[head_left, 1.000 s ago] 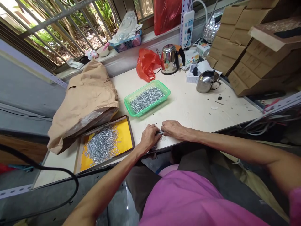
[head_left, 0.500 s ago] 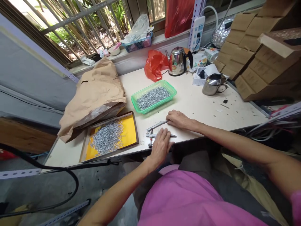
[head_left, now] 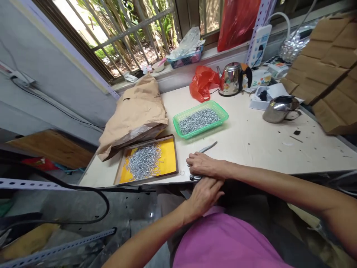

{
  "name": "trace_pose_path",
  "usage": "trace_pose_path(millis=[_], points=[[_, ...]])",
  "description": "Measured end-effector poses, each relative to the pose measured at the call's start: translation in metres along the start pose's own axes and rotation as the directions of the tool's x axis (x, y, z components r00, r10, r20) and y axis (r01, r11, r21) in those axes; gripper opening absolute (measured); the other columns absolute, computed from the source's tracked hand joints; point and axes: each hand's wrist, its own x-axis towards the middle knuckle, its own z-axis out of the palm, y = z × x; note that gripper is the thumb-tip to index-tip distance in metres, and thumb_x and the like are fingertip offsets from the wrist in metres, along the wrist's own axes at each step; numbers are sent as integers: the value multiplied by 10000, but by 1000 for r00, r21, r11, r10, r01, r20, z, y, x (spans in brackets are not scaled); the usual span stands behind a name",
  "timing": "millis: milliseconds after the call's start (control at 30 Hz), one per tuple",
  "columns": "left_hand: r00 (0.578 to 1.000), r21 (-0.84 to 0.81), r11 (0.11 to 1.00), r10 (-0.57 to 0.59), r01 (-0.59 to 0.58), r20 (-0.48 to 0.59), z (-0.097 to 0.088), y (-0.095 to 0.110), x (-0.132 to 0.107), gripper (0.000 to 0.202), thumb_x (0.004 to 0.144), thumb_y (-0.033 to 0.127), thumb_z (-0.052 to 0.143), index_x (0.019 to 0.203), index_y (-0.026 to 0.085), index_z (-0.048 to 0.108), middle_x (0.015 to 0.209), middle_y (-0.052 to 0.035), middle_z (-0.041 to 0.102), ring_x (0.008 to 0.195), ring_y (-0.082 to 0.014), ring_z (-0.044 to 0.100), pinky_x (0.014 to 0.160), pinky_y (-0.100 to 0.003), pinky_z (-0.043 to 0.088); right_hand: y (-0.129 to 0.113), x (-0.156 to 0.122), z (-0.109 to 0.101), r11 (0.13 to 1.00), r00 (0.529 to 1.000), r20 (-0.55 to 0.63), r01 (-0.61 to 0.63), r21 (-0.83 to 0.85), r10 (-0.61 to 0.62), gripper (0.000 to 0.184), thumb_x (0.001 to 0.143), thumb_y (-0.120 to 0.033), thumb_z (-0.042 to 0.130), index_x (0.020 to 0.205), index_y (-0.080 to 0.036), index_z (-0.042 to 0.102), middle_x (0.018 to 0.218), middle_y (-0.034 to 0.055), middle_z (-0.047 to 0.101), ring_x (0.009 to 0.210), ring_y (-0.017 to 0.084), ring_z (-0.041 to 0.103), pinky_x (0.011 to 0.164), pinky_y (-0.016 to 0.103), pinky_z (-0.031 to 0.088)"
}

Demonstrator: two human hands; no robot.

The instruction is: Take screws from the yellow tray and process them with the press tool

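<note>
A metal hand-lever tool [head_left: 208, 147] lies at the table's front edge, one grey arm sticking out beyond my right hand. My right hand [head_left: 201, 164] is closed over the tool's spring end, its fingers curled down and covering most of it. The dark end knob [head_left: 193, 177] shows just below those fingers. My left hand [head_left: 205, 193] is closed at the tool's lower arm, under my right wrist; its fingertips are partly hidden. Whether a small part sits in the right fingers cannot be made out.
A shallow box [head_left: 176, 158] with a yellow base holds a heap of small metal pins, left of my hands. Behind stands a green basket [head_left: 182, 134] with more pins. A brown paper bag [head_left: 139, 108], an electric kettle [head_left: 231, 80] and a steel pot [head_left: 276, 111] stand farther back.
My right hand has moved from the end of the upper arm to the tool's spring end. My left hand has slid down toward the table edge. The view has shifted.
</note>
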Motion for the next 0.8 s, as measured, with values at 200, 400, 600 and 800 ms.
trace_pose_path(millis=[200, 400, 600, 800], points=[[927, 268, 902, -271, 338, -258, -68, -51, -45, 242, 942, 187, 421, 1043, 202, 640, 918, -72, 641, 869, -191, 568, 780, -316, 487, 6, 12, 14, 947, 946, -322, 85, 311, 21, 181, 944, -202, 444, 953, -150, 617, 917, 82, 604, 889, 182, 526, 784, 301, 416], [805, 325, 740, -498, 589, -324, -115, -133, -58, 223, 922, 168, 451, 977, 180, 667, 912, -72, 620, 922, -205, 533, 817, -318, 461, 49, 27, -29, 864, 587, -666, -122, 489, 460, 116, 898, -196, 496, 909, -161, 607, 837, 47, 631, 758, 161, 571, 683, 289, 462], [848, 490, 720, -523, 491, -82, -110, -149, -66, 261, 924, 195, 442, 800, 172, 671, 883, -92, 606, 897, -237, 513, 751, -329, 444, 101, 28, -61, 852, 557, -653, -420, 312, 514, 281, 816, -81, 562, 1088, -143, 599, 983, 96, 630, 916, 226, 587, 823, 367, 478], [825, 278, 778, -515, 563, -230, -116, -152, -67, 215, 876, 213, 468, 742, 189, 635, 832, -75, 639, 867, -234, 566, 785, -349, 450, 52, -9, -26, 870, 794, -363, -412, 270, 488, 152, 920, -182, 502, 1003, -163, 627, 950, 67, 624, 866, 184, 596, 764, 295, 470]])
